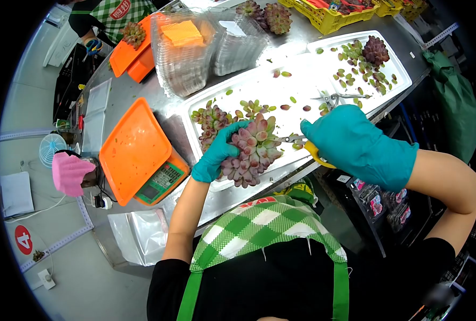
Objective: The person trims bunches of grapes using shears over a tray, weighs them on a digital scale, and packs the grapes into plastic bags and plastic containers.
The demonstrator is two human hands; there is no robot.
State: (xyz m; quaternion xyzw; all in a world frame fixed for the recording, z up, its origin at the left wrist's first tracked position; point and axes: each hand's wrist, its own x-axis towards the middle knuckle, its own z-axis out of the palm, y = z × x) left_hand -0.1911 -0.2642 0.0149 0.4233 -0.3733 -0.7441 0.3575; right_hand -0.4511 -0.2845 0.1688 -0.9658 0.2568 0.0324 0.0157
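My left hand (pixel 216 153), in a teal rubber glove, is closed around a pinkish-purple succulent rosette cluster (pixel 258 143) above the near edge of a white tray (pixel 259 88). In the matching glove, my right hand (pixel 355 142) grips scissors by their yellow handle (pixel 317 155). The scissor blades point left, with their tips right at the side of the succulent. More succulents (pixel 210 120) lie in the tray behind my left hand. Metal snips (pixel 334 99) rest in the tray among loose leaves (pixel 350 80), and a dark red rosette (pixel 376 51) sits at its far right.
An orange scale (pixel 133 144) stands to the left, with clear plastic bags (pixel 140 235) nearer me. Stacked clear plastic boxes (pixel 184 64) and another orange scale (pixel 124 58) are behind it. A yellow crate (pixel 329 18) is at the back. Another person (pixel 109 21) stands at the far left.
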